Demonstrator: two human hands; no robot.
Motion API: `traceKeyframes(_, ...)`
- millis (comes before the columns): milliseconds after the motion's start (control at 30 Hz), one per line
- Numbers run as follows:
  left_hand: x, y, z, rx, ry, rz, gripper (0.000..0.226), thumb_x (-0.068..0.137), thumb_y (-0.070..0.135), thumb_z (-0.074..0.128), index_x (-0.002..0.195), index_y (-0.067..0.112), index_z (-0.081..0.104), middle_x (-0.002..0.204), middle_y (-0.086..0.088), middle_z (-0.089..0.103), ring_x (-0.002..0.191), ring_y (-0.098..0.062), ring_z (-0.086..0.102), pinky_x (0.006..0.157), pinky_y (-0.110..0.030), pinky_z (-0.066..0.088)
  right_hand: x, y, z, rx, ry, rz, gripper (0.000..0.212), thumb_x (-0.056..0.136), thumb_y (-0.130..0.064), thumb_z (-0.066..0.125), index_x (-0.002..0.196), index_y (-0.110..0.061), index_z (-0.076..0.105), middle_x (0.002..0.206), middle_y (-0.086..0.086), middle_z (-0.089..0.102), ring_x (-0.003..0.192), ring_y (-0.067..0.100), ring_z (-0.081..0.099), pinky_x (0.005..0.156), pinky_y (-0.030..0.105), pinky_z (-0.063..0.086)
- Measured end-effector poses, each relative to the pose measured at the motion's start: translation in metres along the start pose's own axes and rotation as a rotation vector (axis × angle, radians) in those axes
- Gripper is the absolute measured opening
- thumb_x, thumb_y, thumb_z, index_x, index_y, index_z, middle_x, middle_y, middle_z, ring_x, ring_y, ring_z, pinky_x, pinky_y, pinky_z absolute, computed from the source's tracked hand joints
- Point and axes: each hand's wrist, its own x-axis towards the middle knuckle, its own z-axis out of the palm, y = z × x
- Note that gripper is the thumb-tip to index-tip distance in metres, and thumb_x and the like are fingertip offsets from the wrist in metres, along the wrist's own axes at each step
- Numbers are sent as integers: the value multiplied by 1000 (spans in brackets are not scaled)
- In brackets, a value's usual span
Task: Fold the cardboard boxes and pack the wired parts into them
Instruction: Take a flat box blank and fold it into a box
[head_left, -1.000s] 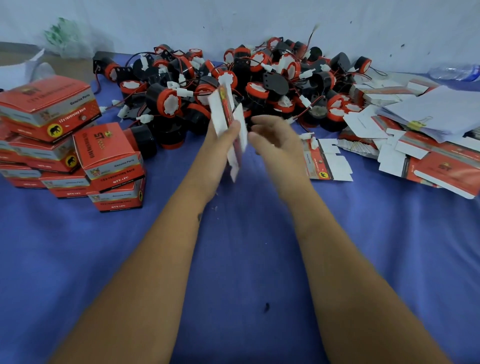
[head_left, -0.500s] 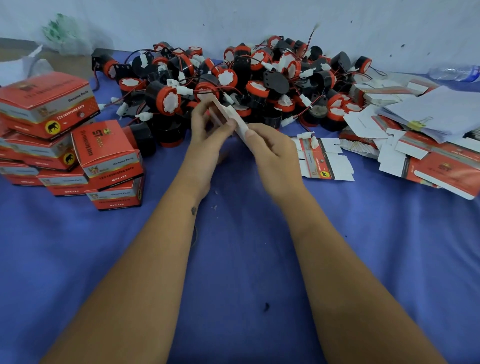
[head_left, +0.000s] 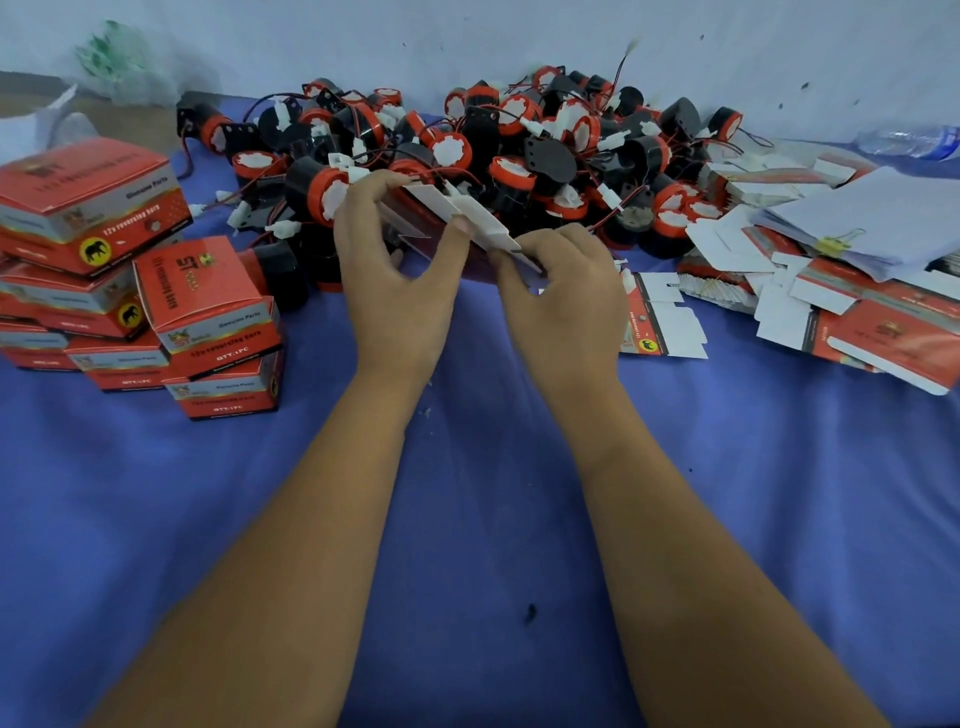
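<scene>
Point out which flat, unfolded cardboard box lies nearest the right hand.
The lone flat red-and-white cardboard box blank on the blue cloth just right of the right hand; the other blanks are heaped farther right.

Both bare forearms reach forward from the bottom corners and converge toward the middle. The left hand (head_left: 397, 283) is raised with its back to the camera, fingers curled over the top and the thumb stretched out to the right, pinching. The right hand (head_left: 566, 301) sits just beside it and a little lower, knuckles up, fingers bent and thumb tucked in against them in a tight pinch. The wrists are slightly apart.
</scene>
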Motion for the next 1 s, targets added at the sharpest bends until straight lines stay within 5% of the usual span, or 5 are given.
traceKeyframes(200,10,-4,-5,-89,196,-145,32,86,23,73,107,23,49,125,-22,55,105,-19,63,92,-34,54,0,2,3,-115,114,-339,20,79,5,69,92,-7,77,81,12,65,74,32,58,63,42,46)
traceKeyframes(367,14,-8,-8,-151,271,-224,37,80,17,75,103,21,46,132,-24,50,106,-19,62,88,-29,56,-2,6,8,-99,40,-375,26,78,5,68,95,-11,78,86,12,65,78,32,59,65,45,46)
traceKeyframes(667,13,-12,-10,-25,34,-178,40,78,10,75,97,28,44,124,-23,50,110,-31,57,95,-46,51,0,14,6,187,-197,38,18,90,-7,64,104,-12,73,95,2,68,83,12,60,75,26,50)
traceKeyframes(833,8,-10,-2,67,-101,-1,32,81,-4,60,107,13,51,123,-25,50,116,-35,54,87,-16,47,2,21,7,135,-235,256,18,98,-16,54,109,-12,68,98,0,69,86,18,61,78,38,52)
traceKeyframes(1000,9,-13,-5,111,-177,18,32,83,-2,58,115,0,55,130,-18,52,136,-35,41,108,-47,41,-2,17,6,-65,-248,144,17,94,-29,57,106,-23,69,94,-7,64,80,12,55,62,28,42)
